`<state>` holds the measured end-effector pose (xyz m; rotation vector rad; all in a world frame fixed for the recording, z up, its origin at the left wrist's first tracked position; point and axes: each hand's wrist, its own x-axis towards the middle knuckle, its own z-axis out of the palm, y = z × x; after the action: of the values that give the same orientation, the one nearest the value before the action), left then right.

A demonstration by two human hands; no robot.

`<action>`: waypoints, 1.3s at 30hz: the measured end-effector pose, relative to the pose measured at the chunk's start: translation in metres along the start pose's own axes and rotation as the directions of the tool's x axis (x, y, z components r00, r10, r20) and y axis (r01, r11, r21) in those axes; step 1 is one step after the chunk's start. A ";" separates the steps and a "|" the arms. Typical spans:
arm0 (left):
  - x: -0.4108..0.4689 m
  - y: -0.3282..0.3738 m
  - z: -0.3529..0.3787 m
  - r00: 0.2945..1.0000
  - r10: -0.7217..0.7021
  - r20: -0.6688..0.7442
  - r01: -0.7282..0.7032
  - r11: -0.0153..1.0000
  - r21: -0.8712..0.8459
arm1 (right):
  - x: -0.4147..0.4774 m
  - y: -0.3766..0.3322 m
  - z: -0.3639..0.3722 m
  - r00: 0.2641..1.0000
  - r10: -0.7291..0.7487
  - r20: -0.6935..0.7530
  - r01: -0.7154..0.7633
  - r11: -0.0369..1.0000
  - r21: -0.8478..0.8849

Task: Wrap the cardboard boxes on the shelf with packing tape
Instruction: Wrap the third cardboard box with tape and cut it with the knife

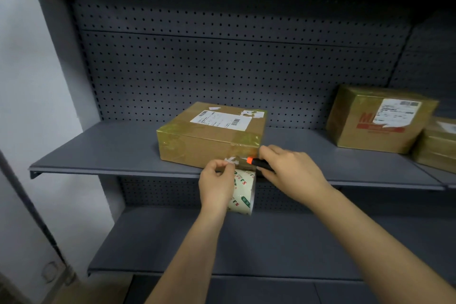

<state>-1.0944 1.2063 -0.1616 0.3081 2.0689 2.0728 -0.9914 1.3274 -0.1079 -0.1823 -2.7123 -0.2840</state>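
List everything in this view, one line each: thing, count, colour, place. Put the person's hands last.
middle box: one, brown with glossy tape and a white label, centre of the upper shelf
right-hand boxes: at least two, brown and taped, right end of the upper shelf, one cut off by the frame edge
tape roll: one, cream with green and red print, just below the upper shelf's front edge
cutter: one, black with an orange tip, at the middle box's front right corner
upper shelf: one, dark grey
lower shelf: one, dark grey, beneath
pegboard back panel: dark grey, behind
wall: pale, far left
left hand: holds the tape roll
right hand: grips the cutter
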 end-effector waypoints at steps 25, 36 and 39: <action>0.005 0.005 -0.006 0.998 0.015 0.059 -0.016 1.000 0.023 | 0.033 0.004 -0.029 0.983 0.131 -0.130 -0.115 0.986 0.120; 0.013 0.005 -0.008 0.997 -0.001 0.080 -0.003 0.999 0.045 | 0.128 0.008 0.021 0.988 0.152 -0.025 -0.134 0.927 0.350; 0.013 0.004 -0.008 0.996 -0.003 0.091 -0.001 0.999 0.039 | 0.100 0.009 0.023 0.967 0.121 -0.224 0.021 0.840 0.543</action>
<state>-1.1094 1.2021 -0.1576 0.3998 2.0582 1.9812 -1.0898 1.3499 -0.0860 -0.0462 -2.4135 0.4544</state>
